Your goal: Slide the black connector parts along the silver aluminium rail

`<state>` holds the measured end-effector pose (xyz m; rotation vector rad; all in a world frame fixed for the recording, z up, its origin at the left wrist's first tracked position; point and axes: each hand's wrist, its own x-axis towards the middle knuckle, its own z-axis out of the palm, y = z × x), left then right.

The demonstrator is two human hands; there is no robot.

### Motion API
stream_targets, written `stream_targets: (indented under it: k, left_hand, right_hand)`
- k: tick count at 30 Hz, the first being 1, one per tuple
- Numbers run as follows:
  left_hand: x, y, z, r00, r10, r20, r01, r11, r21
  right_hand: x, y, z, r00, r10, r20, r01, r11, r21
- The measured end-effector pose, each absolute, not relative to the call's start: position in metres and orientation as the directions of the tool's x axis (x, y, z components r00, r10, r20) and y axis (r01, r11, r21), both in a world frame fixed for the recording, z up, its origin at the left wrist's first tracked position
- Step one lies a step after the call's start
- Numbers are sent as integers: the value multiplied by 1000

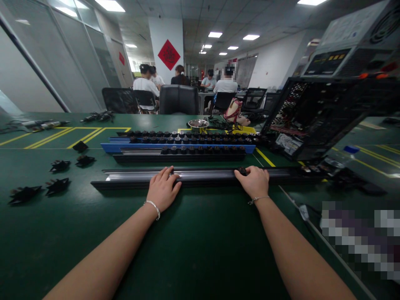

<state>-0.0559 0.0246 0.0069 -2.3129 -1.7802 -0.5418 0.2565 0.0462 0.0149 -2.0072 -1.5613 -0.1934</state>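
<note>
A long black channel rail (121, 178) with a shiny metal inside lies across the green table in front of me. My left hand (163, 188) rests on it left of the middle, fingers stretched out flat over its edge. Further right, my right hand (255, 181) grips a small round black piece (241, 171) at the rail, between thumb and fingers. The fingers partly hide that piece. Just behind lie a second black rail (140, 158) and a blue rail (178, 148), with a row of round black socket modules (200, 150) along them.
Several black pointed parts (58, 186) lie at the left. A metal bowl (198, 123) and cables are at the back. An open computer case (300, 121) stands at the right, near a clear bottle (339, 158). People sit beyond a black chair (178, 100).
</note>
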Motion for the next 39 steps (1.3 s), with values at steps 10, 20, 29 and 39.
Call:
stream_targets:
  k: [10,20,29,39]
  left_hand:
    - [-56,25,6,220,898,381,959,-271,83]
    - [-55,25,7,208,902,378,960,-262,99]
    - [-55,25,7,210,906,369,960,-261,95]
    - [-56,26,6,213,901,377,961,-263,84]
  right_hand:
    - [255,47,16,295,857,422,923,-141,-359]
    - [249,47,15,223,873,433,936,-69,-344]
    - [251,49,13,187,867,461,937,-16,-349]
    - [246,50,11,156,869,470,942,12,-335]
